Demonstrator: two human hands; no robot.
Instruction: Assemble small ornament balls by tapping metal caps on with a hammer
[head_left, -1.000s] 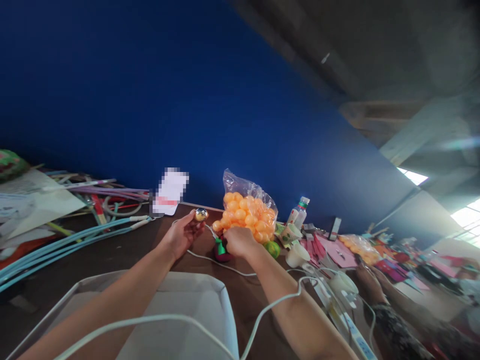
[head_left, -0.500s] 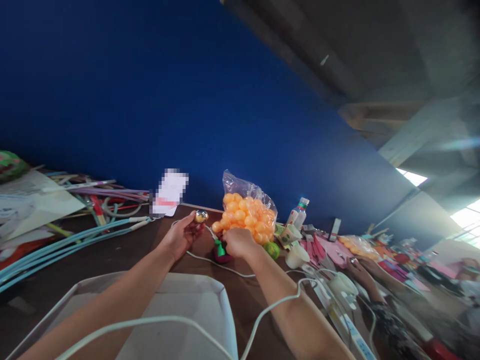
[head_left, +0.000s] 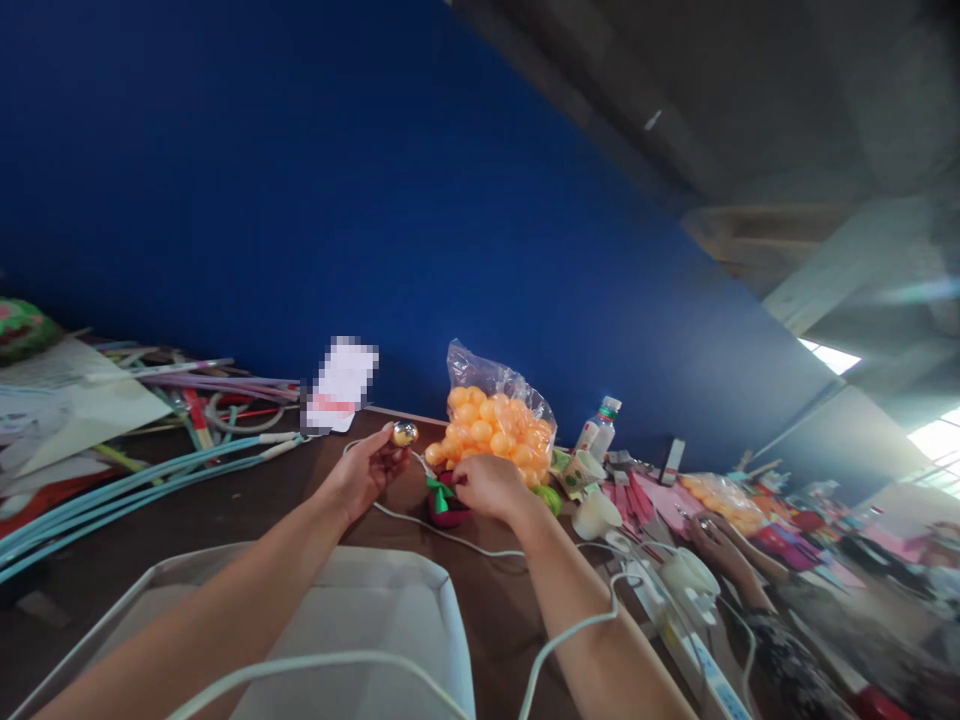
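My left hand (head_left: pixel 365 473) is raised over the dark table (head_left: pixel 247 500) and pinches a small shiny gold ball (head_left: pixel 404 433) at its fingertips. My right hand (head_left: pixel 487 487) is closed on a green ribbon piece (head_left: pixel 437 492) above a small dark red bowl (head_left: pixel 450 510). Just behind both hands stands a clear plastic bag of orange balls (head_left: pixel 495 425). A white cord (head_left: pixel 442 535) runs across the table under my right forearm.
A white cardboard box (head_left: pixel 390 610) sits near me. Blue tubes and sticks (head_left: pixel 135 475) lie at the left. A bottle (head_left: pixel 598 428), paper cups (head_left: pixel 589 490), a power strip (head_left: pixel 697 650) and pink paper are at the right. Another person's hand (head_left: pixel 712 540) rests there.
My right hand has shifted slightly right and lifted the green ribbon piece over the red bowl. The other person's hand at the right moved a little. My left hand holds still.
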